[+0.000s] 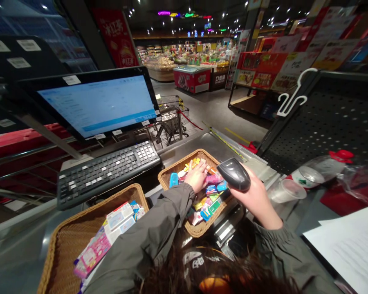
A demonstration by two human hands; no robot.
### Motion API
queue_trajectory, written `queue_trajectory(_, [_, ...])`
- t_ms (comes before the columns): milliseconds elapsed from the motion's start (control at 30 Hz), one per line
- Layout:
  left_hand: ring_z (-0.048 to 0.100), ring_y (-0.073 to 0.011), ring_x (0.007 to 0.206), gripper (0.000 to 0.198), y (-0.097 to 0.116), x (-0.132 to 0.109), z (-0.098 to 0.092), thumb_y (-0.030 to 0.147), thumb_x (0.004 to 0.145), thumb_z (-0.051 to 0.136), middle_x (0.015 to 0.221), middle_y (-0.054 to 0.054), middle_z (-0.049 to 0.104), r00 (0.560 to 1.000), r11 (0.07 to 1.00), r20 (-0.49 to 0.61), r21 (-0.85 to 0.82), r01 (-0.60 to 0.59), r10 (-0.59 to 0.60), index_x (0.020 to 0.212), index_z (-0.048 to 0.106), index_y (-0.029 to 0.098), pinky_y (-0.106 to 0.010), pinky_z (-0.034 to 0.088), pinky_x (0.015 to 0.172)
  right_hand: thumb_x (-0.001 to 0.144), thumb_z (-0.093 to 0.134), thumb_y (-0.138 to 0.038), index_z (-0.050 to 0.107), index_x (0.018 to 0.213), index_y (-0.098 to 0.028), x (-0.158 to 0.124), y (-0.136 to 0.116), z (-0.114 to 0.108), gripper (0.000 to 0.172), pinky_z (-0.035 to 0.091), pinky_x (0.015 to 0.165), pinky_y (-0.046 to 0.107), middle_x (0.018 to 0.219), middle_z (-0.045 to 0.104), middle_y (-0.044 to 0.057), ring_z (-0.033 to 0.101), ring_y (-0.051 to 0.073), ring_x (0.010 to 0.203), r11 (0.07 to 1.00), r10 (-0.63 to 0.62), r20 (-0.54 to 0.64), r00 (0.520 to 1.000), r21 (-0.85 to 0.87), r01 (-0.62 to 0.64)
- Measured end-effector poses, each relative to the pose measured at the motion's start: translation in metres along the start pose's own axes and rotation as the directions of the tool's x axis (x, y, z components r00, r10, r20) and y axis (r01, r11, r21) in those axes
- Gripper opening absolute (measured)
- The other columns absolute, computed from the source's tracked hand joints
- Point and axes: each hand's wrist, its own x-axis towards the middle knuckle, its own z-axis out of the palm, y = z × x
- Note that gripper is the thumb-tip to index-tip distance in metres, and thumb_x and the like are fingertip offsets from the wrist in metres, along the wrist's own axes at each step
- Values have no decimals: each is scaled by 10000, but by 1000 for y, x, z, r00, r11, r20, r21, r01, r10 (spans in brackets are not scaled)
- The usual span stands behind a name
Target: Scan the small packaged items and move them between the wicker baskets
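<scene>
My right hand (254,197) is wrapped round a black handheld barcode scanner (234,173), held above the right edge of a wicker basket (171,171). That basket is full of small colourful packets (211,196). My left hand (196,175) reaches into it and rests on the packets with its fingers bent down among them; what they grip, if anything, is hidden. A second wicker basket (64,241) at the near left holds several flat pink and white boxes (110,232).
A till screen (98,104) and black keyboard (107,171) stand at the left on the metal checkout counter (202,145). A clear plastic cup (286,191), a red-capped bottle (322,167) and white paper (352,245) lie at the right. Shopping trolleys (171,118) and shop shelves are behind.
</scene>
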Motion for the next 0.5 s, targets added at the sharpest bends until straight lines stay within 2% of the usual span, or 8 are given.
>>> queue_trajectory(100, [292, -356, 1462, 247, -13, -9, -35, 366, 844, 635, 1538, -98, 437, 999, 1000, -35, -8, 24, -24, 1015, 740, 221, -731, 53, 1156, 758, 681, -306, 560, 1323, -162, 0, -2, 1, 595, 441, 1080, 560, 1350, 597, 177, 548, 346, 1286, 1000, -29, -1, 1000, -12, 29])
queue_trajectory(200, [251, -365, 1481, 194, -30, -28, -82, 379, 855, 642, 1552, -76, 419, 988, 995, -117, 5, 104, -102, 878, 752, 221, -749, 53, 1143, 769, 675, -357, 571, 1302, -153, 4, -6, 6, 580, 422, 1087, 590, 1348, 593, 195, 536, 365, 1294, 997, -80, -15, 997, -11, 80])
queue_trajectory(267, [229, -376, 1488, 194, -43, -45, -113, 375, 857, 647, 1565, -80, 395, 976, 989, -166, 19, 149, -144, 866, 754, 214, -757, 62, 1134, 773, 674, -389, 559, 1308, -157, 10, -15, 12, 595, 406, 1094, 608, 1349, 589, 197, 525, 372, 1303, 992, -129, -26, 991, 14, 129])
queue_trajectory(400, [202, -370, 1500, 220, -61, -89, -167, 375, 882, 620, 1576, -92, 371, 937, 971, -288, 76, 227, -196, 954, 750, 213, -748, 66, 1131, 761, 686, -388, 514, 1335, -179, 28, -52, 23, 634, 384, 1106, 624, 1348, 579, 187, 501, 379, 1321, 962, -257, -69, 964, 78, 262])
queue_trajectory(500, [211, -365, 1500, 240, -66, -124, -197, 392, 897, 600, 1567, -97, 384, 899, 948, -382, 142, 286, -214, 937, 743, 203, -727, 64, 1144, 762, 675, -332, 549, 1284, -205, 40, -92, 28, 551, 339, 1139, 627, 1319, 590, 165, 454, 384, 1360, 907, -401, -55, 914, 115, 405])
